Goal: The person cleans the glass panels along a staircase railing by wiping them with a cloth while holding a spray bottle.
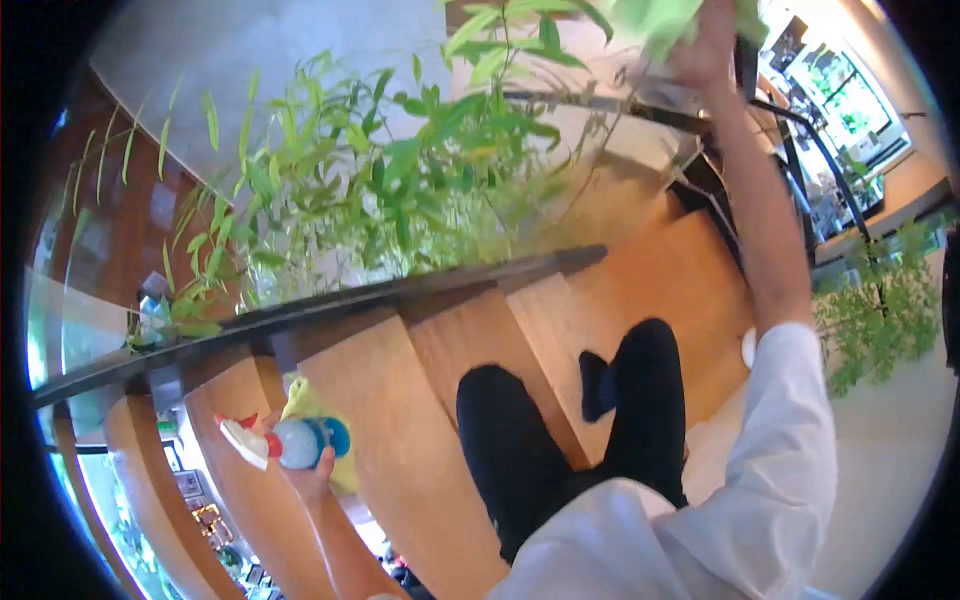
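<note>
Low on the left, my left hand is wrapped round a spray bottle with a white and red trigger head and a blue lower part. The bottle lies tilted over the wooden steps, its head pointing left. A yellow-green cloth hangs behind the bottle and beside that hand. My right hand is stretched far up at the top right, blurred, closed on a light green cloth. Part of this cloth is cut off by the frame's edge. Leafy green plants stand just left of the right hand.
Wooden stairs run under my legs. A dark rail edge separates them from the plants. More foliage hangs at the right, near a black metal railing. Gaps between the steps show a lower floor.
</note>
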`<state>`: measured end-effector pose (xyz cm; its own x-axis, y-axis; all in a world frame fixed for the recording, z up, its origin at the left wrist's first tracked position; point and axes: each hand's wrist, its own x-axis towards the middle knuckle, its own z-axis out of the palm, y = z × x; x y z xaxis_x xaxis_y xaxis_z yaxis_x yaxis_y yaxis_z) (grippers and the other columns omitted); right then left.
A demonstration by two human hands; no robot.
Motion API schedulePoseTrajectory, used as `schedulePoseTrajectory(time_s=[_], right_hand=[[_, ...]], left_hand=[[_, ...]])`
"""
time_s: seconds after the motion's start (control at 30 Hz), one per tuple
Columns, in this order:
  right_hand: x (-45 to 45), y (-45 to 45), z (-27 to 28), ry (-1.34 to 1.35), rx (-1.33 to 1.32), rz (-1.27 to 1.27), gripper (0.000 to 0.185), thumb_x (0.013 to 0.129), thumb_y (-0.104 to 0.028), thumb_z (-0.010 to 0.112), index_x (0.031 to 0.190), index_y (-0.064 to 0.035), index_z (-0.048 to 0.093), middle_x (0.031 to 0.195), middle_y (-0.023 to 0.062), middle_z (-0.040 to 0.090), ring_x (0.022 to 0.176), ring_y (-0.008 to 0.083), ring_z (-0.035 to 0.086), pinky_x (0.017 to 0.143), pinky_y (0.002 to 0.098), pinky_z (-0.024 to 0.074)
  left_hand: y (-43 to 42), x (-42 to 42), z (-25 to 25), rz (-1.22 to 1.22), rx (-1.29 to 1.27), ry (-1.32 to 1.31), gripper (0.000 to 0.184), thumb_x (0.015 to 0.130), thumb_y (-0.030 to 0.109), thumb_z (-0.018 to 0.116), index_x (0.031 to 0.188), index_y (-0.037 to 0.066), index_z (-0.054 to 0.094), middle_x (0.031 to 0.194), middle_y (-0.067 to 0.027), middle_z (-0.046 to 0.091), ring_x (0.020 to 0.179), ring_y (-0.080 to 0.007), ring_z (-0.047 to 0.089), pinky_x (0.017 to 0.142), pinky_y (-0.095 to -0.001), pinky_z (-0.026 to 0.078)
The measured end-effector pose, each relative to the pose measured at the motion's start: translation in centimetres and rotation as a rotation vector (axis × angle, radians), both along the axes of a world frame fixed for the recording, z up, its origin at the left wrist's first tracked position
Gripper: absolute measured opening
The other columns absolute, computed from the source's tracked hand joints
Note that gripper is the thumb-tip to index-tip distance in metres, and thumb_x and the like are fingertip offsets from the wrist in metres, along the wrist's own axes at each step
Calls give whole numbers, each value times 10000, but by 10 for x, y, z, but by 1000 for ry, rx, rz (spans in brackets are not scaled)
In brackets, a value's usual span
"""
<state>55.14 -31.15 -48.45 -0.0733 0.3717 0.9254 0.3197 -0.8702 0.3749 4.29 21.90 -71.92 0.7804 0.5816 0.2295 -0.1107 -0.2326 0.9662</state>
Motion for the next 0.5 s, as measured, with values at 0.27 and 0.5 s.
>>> schedulePoseTrajectory(time_s=[0.27,0.5], right_hand=[[-9,5,5,256,26,15,396,1012,-86,498,1391,23,533,1232,206,615,1089,315,595,900,469,477],[-65,72,-285,673,28,274,501,896,-270,617,1352,-67,574,1269,172,616,1140,327,586,983,472,466]], left_hand=[[9,6,-2,-76,46,61,1047,626,482,925,1400,30,382,1179,-90,570,1101,-212,582,926,-366,504],[2,15,0,-5,256,64,889,605,616,868,1185,11,574,1212,-118,524,1090,-245,575,894,-382,499]])
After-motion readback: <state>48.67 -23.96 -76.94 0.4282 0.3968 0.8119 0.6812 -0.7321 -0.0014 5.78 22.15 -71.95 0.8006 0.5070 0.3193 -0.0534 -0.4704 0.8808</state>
